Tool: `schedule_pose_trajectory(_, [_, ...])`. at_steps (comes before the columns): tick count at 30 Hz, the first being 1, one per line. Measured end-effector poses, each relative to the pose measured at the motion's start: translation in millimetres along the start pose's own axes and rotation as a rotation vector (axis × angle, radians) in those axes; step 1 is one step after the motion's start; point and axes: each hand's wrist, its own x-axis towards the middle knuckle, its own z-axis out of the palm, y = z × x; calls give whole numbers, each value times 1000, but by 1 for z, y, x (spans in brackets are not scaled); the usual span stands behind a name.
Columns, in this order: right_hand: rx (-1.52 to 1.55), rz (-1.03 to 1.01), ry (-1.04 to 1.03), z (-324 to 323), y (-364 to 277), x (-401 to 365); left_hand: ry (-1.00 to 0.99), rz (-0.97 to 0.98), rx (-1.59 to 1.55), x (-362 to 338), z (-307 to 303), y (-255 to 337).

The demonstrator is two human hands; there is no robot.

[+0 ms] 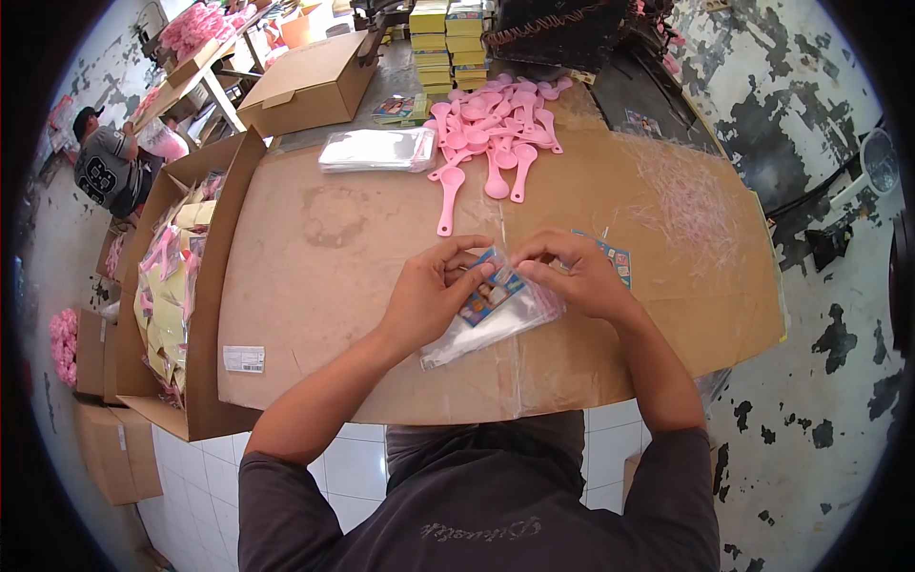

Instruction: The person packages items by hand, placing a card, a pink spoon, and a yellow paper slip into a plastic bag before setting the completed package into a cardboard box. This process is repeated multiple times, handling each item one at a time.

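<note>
My left hand [431, 291] is closed on a small blue printed card [488, 297], thumb on top, held tilted over the cardboard. Close beside it, my right hand [577, 274] pinches at the clear plastic near the card's upper corner; exactly what its fingertips grip is hard to make out. Beneath both hands lie clear plastic bags [481, 341] with a pinkish edge. Another printed card [616, 262] shows partly behind my right hand. A single pink measuring spoon [450, 202] lies just beyond my left hand, in front of a pile of pink spoons [500, 119].
A stack of clear bags [376, 151] sits beside the spoons. Yellow-edged card stacks [432, 52] stand behind. An open carton [195, 353] with packed bags borders the left; plastic strips [691, 205] litter the right. A person [107, 157] is at the far left.
</note>
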Motion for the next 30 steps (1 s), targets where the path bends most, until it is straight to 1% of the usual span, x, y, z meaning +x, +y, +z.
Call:
schedule_pose_trajectory(1, [-69,-87,-39,0,0,2,10,1,30,1,-2,-2])
schedule_pose_trajectory(4, [-172,32,-29,-14,12,20,27,1,72,2,-5,-4])
schedule_pose_trajectory(7, [-807,-218,113,-31,49,47,16,1,86,1,-5,-4])
schedule_pose_trajectory(10, [-996,-394,90,-41,64,70,-5,-6,52,1,-5,-4])
schedule_pose_trajectory(13, [-1145,-363,-63,-50,60,76,-27,-9,15,1,-6,-2])
schedule_pose_trajectory(16, [-986,-252,-22,-47,44,71,-15,11,-65,4,-8,-8])
schedule_pose_trajectory(19, [-601,62,31,-40,3,58,-1,4,-89,4,-8,-3])
schedule_pose_trajectory(22, [223,14,211,-20,-21,43,-6,10,-56,2,-8,-4])
schedule_pose_trajectory(25, [277,-14,321,-9,-38,36,-22,1,-37,0,-3,-3])
schedule_pose_trajectory(28, [260,-67,405,-1,-28,32,-34,-17,-33,0,-1,-4])
schedule_pose_trajectory(30, [271,-64,436,4,-19,30,-36,-18,-31,0,-1,-6])
